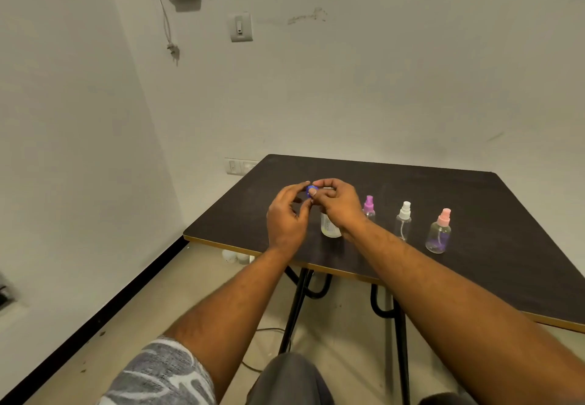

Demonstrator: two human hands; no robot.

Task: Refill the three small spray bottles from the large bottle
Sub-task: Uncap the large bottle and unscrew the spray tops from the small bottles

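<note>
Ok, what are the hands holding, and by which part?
The small round blue plastic cap, pinched at its edges between fingertips of the left hand and right hand.

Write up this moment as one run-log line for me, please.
left hand, right hand: both pinch blue cap | large bottle: upright on table, neck hidden | purple-top bottle, white-top bottle, pink-top bottle: tops on, untouched

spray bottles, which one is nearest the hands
The purple-capped spray bottle, leftmost of the three, just beside the right hand; the white-capped bottle and the pink-capped bottle stand farther right.
</note>
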